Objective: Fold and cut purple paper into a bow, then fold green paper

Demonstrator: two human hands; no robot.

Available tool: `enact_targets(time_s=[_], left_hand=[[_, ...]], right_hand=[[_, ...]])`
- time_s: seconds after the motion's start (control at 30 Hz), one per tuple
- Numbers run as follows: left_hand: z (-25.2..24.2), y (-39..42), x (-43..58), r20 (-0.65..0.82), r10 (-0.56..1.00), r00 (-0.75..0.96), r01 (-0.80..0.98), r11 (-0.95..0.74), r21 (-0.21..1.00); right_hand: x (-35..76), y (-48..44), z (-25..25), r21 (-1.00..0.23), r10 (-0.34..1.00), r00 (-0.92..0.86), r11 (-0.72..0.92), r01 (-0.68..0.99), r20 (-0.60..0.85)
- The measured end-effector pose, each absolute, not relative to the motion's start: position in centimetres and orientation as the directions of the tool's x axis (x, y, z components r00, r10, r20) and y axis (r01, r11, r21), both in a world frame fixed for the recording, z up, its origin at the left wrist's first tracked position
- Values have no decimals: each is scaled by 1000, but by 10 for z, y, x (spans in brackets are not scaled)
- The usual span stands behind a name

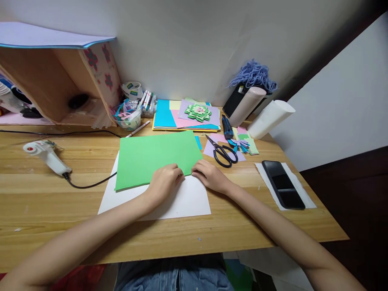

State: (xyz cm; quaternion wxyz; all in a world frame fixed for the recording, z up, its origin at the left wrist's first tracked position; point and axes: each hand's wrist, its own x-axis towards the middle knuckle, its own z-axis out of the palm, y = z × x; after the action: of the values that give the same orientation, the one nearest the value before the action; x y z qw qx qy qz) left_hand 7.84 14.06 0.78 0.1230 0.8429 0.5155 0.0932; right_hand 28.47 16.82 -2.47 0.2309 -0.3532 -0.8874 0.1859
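A green sheet of craft paper [154, 157] lies over a white sheet of paper [182, 200] on the wooden table. My left hand [165, 180] has its fingers curled and closed at the green sheet's near edge, right of its middle. My right hand [209, 176] pinches the same sheet at its near right corner. The fingertips of both hands are partly hidden. Just beyond my right hand, black-handled scissors [223, 152] rest partly on lilac paper scraps [209, 149]. A small blue paper strip [198, 142] lies by the green sheet's right edge.
A white glue gun [50, 155] with a black cord lies at left. Behind are a bowl of scraps [129, 117], markers [147, 99], stacked coloured paper [162, 113] bearing a green layered paper flower [198, 112], a blue cutter [227, 127] and paper rolls [271, 117]. A phone [282, 184] lies right.
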Motion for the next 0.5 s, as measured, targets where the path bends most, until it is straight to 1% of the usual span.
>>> enact_targets(time_s=[0.1, 0.2, 0.27, 0.4, 0.5], left_hand=[[1, 146, 88, 39, 907, 419, 814, -394, 427], [-4, 147, 90, 19, 918, 396, 799, -355, 485], [-5, 146, 91, 11, 928, 373, 814, -333, 476], [-5, 145, 91, 16, 946, 325, 856, -301, 421], [-6, 145, 90, 18, 954, 299, 855, -277, 439]], right_hand=[[285, 166, -24, -529, 721, -636, 666, 525, 276], [286, 167, -20, -593, 749, -615, 619, 515, 248], [287, 169, -18, -644, 785, -584, 559, 522, 207], [289, 173, -19, -728, 859, -495, 420, 542, 127], [291, 175, -22, -753, 896, -430, 357, 554, 108]])
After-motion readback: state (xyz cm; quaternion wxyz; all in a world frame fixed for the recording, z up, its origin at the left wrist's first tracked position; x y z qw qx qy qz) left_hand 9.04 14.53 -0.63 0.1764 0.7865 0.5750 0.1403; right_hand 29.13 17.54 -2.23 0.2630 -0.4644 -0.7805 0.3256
